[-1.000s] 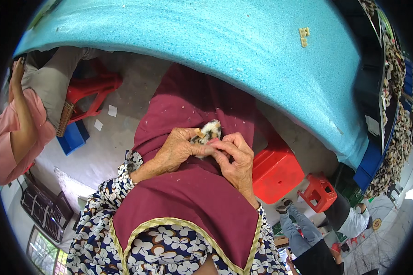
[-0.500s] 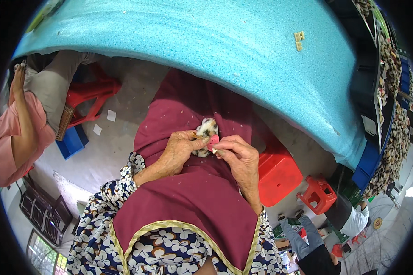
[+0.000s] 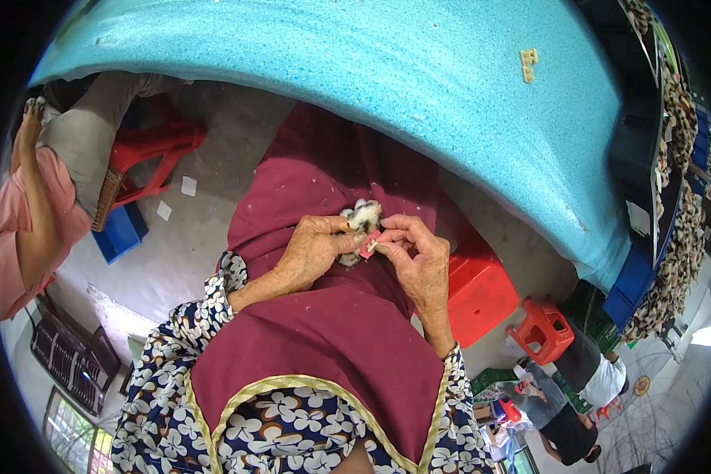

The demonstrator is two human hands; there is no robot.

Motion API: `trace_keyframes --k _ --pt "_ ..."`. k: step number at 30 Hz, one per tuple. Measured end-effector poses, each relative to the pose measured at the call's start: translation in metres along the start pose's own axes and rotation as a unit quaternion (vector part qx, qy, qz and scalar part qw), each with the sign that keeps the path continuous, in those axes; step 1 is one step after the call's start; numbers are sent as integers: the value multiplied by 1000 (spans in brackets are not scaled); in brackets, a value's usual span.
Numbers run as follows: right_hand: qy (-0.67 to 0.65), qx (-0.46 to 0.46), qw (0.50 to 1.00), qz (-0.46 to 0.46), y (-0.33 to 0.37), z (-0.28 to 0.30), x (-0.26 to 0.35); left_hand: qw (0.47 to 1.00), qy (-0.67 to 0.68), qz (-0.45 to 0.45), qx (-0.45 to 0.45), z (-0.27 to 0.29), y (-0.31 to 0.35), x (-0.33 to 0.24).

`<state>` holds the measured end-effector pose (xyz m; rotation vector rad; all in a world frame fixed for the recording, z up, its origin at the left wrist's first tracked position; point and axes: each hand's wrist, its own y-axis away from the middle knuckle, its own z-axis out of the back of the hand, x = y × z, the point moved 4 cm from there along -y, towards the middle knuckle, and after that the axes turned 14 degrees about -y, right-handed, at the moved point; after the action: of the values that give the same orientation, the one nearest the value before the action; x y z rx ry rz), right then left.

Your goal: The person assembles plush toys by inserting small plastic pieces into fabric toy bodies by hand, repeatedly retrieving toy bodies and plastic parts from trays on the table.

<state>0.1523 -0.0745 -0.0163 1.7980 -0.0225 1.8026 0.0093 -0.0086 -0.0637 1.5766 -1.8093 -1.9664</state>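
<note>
- The big blue desk [image 3: 355, 63] is across the top. Its cover hangs over the near edge, maybe to look after what is under it.
- The dark red apron [image 3: 316, 332] goes over the chest and lap, likely so fluff does not get on the flowery shirt.
- A red stool [image 3: 478, 304] is on the right, just beside the lap.
- The left hand [image 3: 308, 245] pinches the side of the fluffy thing, I think so it cannot wobble.
- The right hand [image 3: 419, 257] has its thumb and finger closed on the pink bit, maybe because it is too small for a whole hand.
- The fluffy thing [image 3: 363, 213], white with dark spots, is over the lap between both hands, perhaps there because it is easy to see.
- The pink bit [image 3: 366, 250] is up against the fluff.
- Small yellow pieces [image 3: 528, 75] lie close together on the desk, well apart from the hands.
</note>
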Motion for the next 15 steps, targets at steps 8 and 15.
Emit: trace_keyframes --k 8,15 --pt "11 34 999 -5 -4 0 0 1000 -23 14 7 1 -1 1" --pt "23 13 1000 7 -4 -4 -2 997 -62 -42 -1 -7 4 -11"
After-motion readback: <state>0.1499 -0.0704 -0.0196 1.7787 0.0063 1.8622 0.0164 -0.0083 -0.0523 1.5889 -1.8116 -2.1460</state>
